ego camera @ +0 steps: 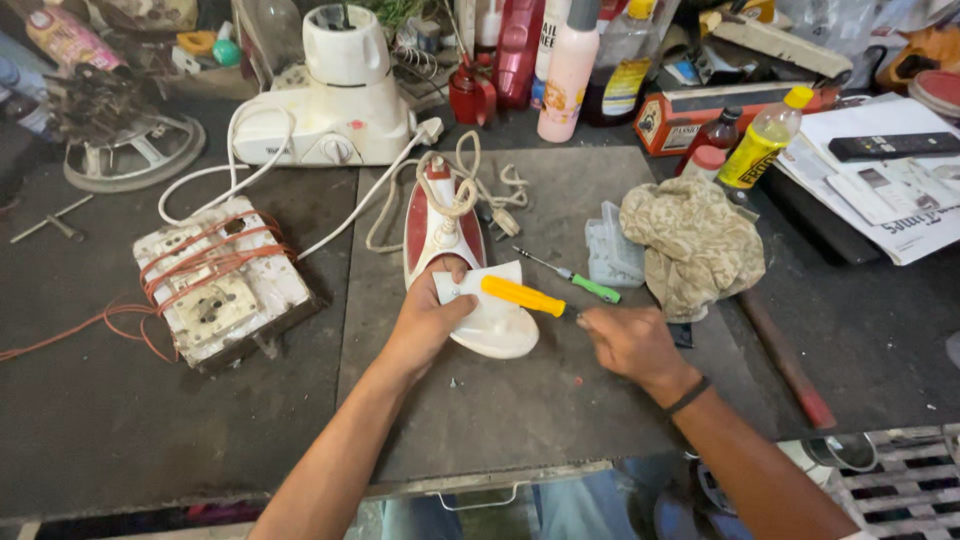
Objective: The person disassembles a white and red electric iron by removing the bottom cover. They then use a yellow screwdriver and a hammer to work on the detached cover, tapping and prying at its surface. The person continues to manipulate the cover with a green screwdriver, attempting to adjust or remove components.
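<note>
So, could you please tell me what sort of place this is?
Probably a small appliance repair bench: a clothes iron under the left hand, a yellow-handled screwdriver by the right hand, and a wired switchboard.

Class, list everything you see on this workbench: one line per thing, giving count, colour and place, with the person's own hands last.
iron: 1, red and white, centre, cord coiled on it
yellow screwdriver: 1, yellow handle, over the iron's near end
green screwdriver: 1, green handle, right of the iron
mixer: 1, white, back left
socket board: 1, white, orange wire wrapped round, left
cloth: 1, beige, crumpled, right
yellow bottle: 1, yellow, back right
pink bottle: 1, pink, back centre
remote: 1, black, on papers, far right
left hand: 1, resting on the iron
right hand: 1, gripping the yellow screwdriver
</note>
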